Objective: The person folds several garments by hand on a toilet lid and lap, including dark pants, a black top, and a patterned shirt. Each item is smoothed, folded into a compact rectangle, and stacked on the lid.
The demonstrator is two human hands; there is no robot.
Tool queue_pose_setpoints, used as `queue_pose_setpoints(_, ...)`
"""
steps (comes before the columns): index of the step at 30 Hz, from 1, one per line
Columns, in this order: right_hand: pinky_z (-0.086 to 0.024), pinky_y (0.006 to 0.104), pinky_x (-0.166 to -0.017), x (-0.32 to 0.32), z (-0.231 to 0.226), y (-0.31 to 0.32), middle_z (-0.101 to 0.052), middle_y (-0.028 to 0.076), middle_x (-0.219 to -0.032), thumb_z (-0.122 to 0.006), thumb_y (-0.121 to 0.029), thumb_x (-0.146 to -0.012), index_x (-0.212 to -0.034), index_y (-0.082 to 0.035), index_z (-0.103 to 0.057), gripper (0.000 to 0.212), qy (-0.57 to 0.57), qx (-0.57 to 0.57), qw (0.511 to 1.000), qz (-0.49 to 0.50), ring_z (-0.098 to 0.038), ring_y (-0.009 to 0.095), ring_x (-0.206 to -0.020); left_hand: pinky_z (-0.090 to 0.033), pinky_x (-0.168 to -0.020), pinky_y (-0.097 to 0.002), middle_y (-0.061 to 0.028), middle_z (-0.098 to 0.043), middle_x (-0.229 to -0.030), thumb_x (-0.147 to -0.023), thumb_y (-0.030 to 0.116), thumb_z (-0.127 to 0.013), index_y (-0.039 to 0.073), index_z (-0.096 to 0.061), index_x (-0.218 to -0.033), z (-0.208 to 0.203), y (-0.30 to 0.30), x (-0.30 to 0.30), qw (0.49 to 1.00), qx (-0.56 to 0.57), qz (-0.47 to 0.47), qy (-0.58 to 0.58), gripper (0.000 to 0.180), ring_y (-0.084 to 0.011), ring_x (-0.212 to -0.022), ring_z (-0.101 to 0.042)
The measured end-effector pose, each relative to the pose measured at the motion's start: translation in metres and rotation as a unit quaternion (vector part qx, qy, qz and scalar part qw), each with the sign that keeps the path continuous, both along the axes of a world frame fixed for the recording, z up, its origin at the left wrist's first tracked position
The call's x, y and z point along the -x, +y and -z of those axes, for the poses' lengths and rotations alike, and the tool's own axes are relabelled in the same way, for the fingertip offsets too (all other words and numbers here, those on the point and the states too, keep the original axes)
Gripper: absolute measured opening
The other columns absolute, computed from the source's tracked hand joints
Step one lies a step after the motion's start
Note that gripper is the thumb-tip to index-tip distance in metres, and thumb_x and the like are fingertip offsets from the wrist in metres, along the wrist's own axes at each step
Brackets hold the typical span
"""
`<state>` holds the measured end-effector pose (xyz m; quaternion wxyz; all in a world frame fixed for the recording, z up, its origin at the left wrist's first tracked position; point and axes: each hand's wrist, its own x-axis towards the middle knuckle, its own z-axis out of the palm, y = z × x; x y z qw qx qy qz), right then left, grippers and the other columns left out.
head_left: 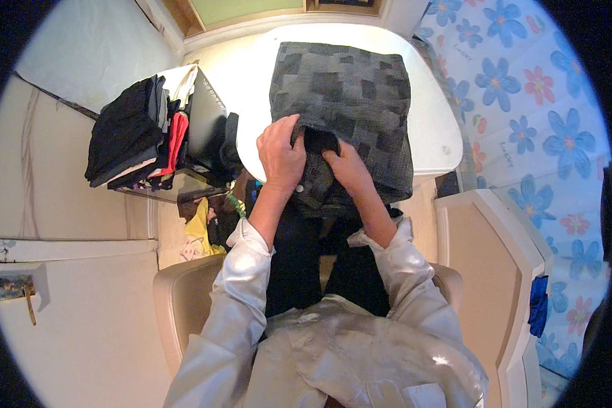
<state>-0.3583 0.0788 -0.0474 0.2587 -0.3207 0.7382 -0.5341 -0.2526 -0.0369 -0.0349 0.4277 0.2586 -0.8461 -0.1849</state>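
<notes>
A folded shirt (350, 88) in a dark grey and black patchwork pattern lies on a white table with rounded corners (436, 146). Its collar, with a black inner side (319, 141), faces me at the near edge, and a small pale button (300, 188) shows below it. My left hand (279, 155) is closed on the collar's left side, its fingers pointing away from me and the thumb at the collar's edge. On the other side, my right hand (350, 170) pinches the collar, thumb on top; its other fingers are mostly hidden.
Left of the table, a pile of folded dark clothes (126, 132), with red and white pieces in it, sits on a dark stand. Below are a yellow cloth (197, 228) and other items. A flowered curtain (523, 129) hangs at right, beside a beige panel (479, 251). I sit in a beige chair (172, 292).
</notes>
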Motion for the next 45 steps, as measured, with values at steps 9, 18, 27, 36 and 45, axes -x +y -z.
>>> queue_pose_setpoints(9,-0.052,0.0452,-0.085,0.002,-0.033,0.008,-0.069,0.018,-0.104,-0.070,-0.018,-0.080,-0.130,-0.010,-0.054,0.052,0.217,-0.071,0.973,0.044,-0.066,0.038,-0.100,-0.032,-0.109,-0.0492,-0.0132,-0.059,-0.125,-0.087,0.021,-0.068,0.007,-0.063,-0.124,0.011,0.014,-0.004,0.996,0.037,0.038,-0.066,0.040,-0.0335,-0.123,-0.050)
queue_pose_setpoints(18,-0.053,0.0438,-0.081,0.015,-0.022,-0.014,-0.070,0.021,-0.096,-0.062,-0.001,-0.076,-0.106,-0.007,-0.065,0.031,0.276,-0.078,0.950,0.120,-0.067,0.039,-0.091,-0.020,-0.115,-0.0560,-0.0193,-0.046,-0.140,-0.080,0.026,-0.076,0.005,-0.048,-0.138,0.006,0.038,-0.018,0.996,0.027,0.024,-0.087,0.067,-0.0386,-0.136,-0.037)
queue_pose_setpoints(27,-0.052,0.0416,-0.086,0.033,-0.008,-0.021,-0.070,0.023,-0.100,-0.054,0.005,-0.073,-0.109,-0.003,-0.065,0.039,0.237,-0.028,0.968,0.083,-0.068,0.037,-0.098,-0.034,-0.106,-0.0514,-0.0184,-0.050,-0.133,-0.077,0.025,-0.078,0.004,-0.056,-0.123,0.014,0.054,-0.047,0.997,0.028,-0.013,-0.068,0.055,-0.0376,-0.126,-0.046)
queue_pose_setpoints(36,-0.041,0.0296,-0.099,0.052,-0.064,0.001,-0.059,0.011,-0.124,-0.067,-0.023,-0.086,-0.143,-0.014,-0.051,0.059,-0.136,-0.008,0.979,-0.152,-0.054,0.018,-0.114,-0.035,-0.100,-0.0498,-0.0157,-0.054,-0.125,-0.078,0.030,-0.077,0.005,-0.059,-0.118,0.020,0.054,-0.058,0.997,0.040,-0.027,-0.067,0.050,-0.0364,-0.119,-0.048)
queue_pose_setpoints(45,-0.052,0.0339,-0.088,0.071,-0.018,-0.085,-0.071,0.018,-0.108,-0.075,-0.019,-0.081,-0.117,0.004,-0.066,0.043,0.183,-0.097,0.968,-0.144,-0.067,0.024,-0.099,-0.032,-0.100,-0.0488,-0.0110,-0.058,-0.110,-0.075,0.038,-0.079,0.006,-0.058,-0.121,0.012,0.054,-0.057,0.996,0.027,-0.062,-0.063,0.061,-0.0310,-0.106,-0.050)
